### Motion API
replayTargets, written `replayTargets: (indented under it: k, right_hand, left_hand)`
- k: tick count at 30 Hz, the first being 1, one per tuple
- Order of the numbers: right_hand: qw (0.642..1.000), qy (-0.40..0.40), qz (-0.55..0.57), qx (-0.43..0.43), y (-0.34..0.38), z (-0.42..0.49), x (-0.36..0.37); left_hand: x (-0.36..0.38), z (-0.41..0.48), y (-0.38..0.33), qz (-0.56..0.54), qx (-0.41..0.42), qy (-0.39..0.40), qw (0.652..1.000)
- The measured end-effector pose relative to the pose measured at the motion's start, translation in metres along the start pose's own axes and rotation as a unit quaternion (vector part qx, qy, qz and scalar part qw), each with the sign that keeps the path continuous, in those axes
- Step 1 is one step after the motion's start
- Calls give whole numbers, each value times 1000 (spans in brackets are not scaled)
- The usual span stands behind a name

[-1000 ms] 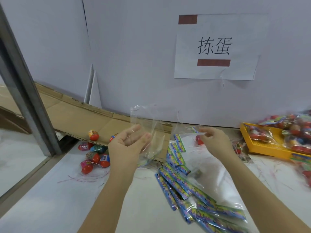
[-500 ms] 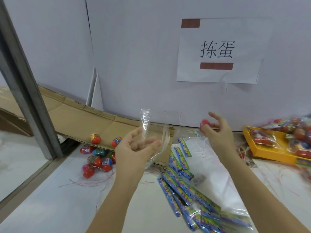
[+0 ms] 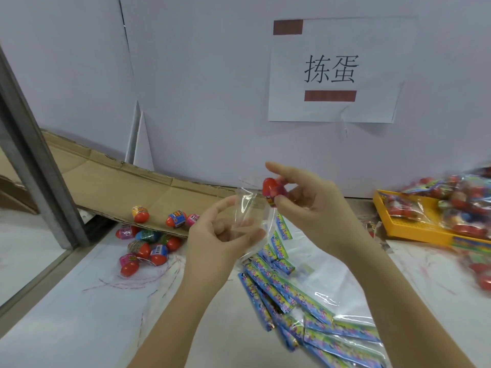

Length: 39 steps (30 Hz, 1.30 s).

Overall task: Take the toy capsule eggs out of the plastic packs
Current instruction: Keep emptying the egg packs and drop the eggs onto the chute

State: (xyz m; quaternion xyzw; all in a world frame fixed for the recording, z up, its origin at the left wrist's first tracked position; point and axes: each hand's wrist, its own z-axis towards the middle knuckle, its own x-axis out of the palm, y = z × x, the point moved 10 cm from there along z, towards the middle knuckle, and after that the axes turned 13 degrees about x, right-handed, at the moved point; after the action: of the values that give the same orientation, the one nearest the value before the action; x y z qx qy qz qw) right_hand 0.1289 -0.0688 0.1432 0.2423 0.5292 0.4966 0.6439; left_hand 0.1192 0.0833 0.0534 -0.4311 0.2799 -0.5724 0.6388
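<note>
My right hand (image 3: pixel 308 205) holds a red toy capsule egg (image 3: pixel 273 191) between thumb and fingers, lifted above the table. Just left of it my left hand (image 3: pixel 220 235) grips a clear plastic pack (image 3: pixel 248 208) that looks empty and stands upright in my fingers. The egg is close to the pack's top edge. Several loose eggs (image 3: pixel 147 245) lie in a heap at the foot of a sloping cardboard ramp (image 3: pixel 111 181), with three more eggs (image 3: pixel 176 219) resting on the ramp's lower end.
A yellow tray (image 3: pixel 414 229) at the right holds several filled packs (image 3: pixel 467 205). Emptied packs with blue-green header cards (image 3: pixel 305 309) are piled on the white table in front of me. A metal post (image 3: pixel 34 160) stands at the left, and a paper sign (image 3: pixel 332 70) hangs on the wall.
My right hand rose from the table with a red egg and moved left towards my left hand. The left hand kept hold of the clear pack, which now stands more upright.
</note>
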Motion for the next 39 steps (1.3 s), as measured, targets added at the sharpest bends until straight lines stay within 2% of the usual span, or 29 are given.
replayTargets:
  k: [3,6,8,11,16,23,27,30,34,39]
  right_hand:
    - [990,-14,-138,-26,4,-2,-4]
    - [959,21,-276,-56,4,-4,6]
    - [946,21,-318,-55,-2,-3,7]
    - [950,25,-306,-53,-3,-2,9]
    - [979,-3,-201,-38,-5,2,3]
    - [977,17,-210,-36,-13,5,10]
    - [963,-51,-256,-59,-9,2,1]
    - [964,-52,-257,-49,-10,0,5]
    - [936,-73,-339,-62,-9,-3,17]
    - [942,-95,-316,-60,-11,-5,30]
  left_hand:
    - [2,0,-1,45,20,27,998]
    - [7,-1,0,73,33,59,995]
    - [10,-1,0,74,46,70,994]
    - [14,-2,-1,75,59,82,992]
    - [19,-4,-2,90,73,113,987]
    - [19,-2,-8,87,96,107,986]
    - [20,-3,-8,92,100,121,983]
    - [24,-5,-10,101,111,134,980]
    - [24,-6,-13,133,129,127,974]
    - [18,-5,-11,126,128,87,980]
